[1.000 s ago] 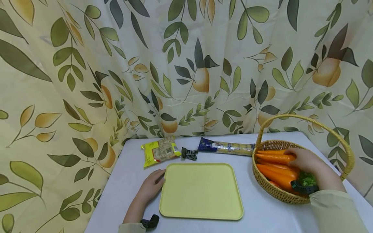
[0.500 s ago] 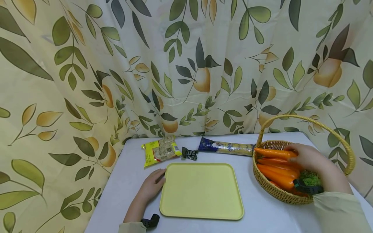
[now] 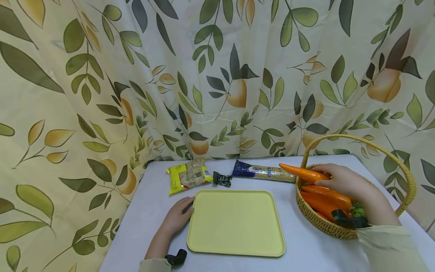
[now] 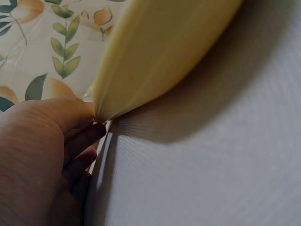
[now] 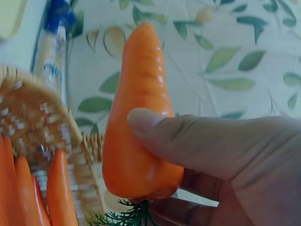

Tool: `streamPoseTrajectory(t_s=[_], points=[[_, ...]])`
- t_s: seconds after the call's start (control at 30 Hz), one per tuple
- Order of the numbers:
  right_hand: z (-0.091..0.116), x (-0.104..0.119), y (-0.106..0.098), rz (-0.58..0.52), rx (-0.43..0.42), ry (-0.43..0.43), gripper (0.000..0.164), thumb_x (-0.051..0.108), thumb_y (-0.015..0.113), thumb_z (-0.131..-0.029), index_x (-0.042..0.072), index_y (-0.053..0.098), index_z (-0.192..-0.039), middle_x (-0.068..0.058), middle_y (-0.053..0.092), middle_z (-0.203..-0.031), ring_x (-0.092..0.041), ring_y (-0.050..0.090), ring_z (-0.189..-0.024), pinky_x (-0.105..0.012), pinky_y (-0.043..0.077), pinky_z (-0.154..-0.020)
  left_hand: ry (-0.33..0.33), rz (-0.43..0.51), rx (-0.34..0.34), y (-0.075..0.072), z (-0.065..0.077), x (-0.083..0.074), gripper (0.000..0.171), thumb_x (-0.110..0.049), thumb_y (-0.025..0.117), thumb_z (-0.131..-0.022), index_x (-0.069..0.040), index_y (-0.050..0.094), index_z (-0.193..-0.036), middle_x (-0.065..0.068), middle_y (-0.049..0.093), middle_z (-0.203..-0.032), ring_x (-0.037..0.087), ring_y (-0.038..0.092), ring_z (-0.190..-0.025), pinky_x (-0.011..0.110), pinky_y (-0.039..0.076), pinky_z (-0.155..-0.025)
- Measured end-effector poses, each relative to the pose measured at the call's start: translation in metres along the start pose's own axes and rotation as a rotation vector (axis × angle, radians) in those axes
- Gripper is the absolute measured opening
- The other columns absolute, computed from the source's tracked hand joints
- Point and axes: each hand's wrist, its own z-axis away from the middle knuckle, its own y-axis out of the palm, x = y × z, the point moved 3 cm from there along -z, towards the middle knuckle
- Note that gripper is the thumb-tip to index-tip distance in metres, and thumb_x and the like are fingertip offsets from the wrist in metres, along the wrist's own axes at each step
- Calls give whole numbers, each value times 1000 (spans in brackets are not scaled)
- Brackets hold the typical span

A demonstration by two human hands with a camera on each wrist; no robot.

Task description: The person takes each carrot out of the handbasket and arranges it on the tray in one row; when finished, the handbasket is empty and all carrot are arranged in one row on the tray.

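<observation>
My right hand [image 3: 340, 181] holds an orange carrot [image 3: 300, 172] above the wicker basket [image 3: 307, 213], its tip pointing left past the handle. In the right wrist view, the thumb [image 5: 143, 121] lies across the smooth, shiny carrot [image 5: 141, 94], and green fronds [image 5: 136, 214] sprout from its thick end. Several more carrots [image 3: 321, 204] remain in the basket, beside a leafy green bunch [image 3: 357, 209]. My left hand [image 3: 178, 217] rests at the left rim of a pale yellow tray [image 3: 236, 223], thumb and forefinger tips touching it, the other fingers loosely bent in the left wrist view.
Behind the tray lie a yellow packet with a see-through window [image 3: 190, 176], a small black wrapped item [image 3: 222, 179] and a long blue-ended pack that looks like spaghetti [image 3: 261, 172]. The basket's tall handle [image 3: 374, 145] arches over the right hand. A leaf-patterned curtain [image 3: 217, 94] closes off the back.
My right hand has lifted the carrot out from among the others and moved it up and left, so its tip now sticks out over the basket's rim. The left hand stays at the tray.
</observation>
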Motion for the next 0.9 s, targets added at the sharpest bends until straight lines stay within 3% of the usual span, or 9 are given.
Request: streamPoseTrajectory(t_s=[0.17, 0.47, 0.7, 0.9], points=[[-6, 19, 8, -7, -16, -19, 40, 26, 75, -88, 6, 67, -121, -10, 70, -110, -24, 59, -93, -52, 51, -85, 4, 6, 1, 0, 0, 1, 46, -37, 57, -100, -29, 51, -145, 4, 47, -152, 32, 38, -144, 57, 31, -118], [-14, 45, 27, -20, 17, 11, 50, 37, 71, -90, 6, 63, -129, -7, 68, -102, -17, 54, -81, -31, 45, -71, 6, 8, 0, -1, 0, 0, 46, -37, 57, -100, -28, 51, -145, 4, 47, -152, 32, 38, -145, 57, 31, -118], [-17, 65, 42, -51, 31, -15, 51, 36, 71, -90, 9, 61, -132, -3, 67, -98, -17, 53, -80, -30, 43, -70, 10, 11, 3, -1, -1, 1, 47, -38, 56, -100, -28, 51, -145, 4, 47, -152, 32, 38, -144, 57, 32, -117], [-21, 76, 62, -131, 48, 19, 57, 43, 71, -89, 18, 56, -139, -3, 68, -105, -16, 55, -82, -29, 44, -70, 1, 19, 8, 0, -1, 1, 47, -38, 56, -100, -28, 51, -145, 4, 47, -152, 32, 38, -145, 58, 31, -118]])
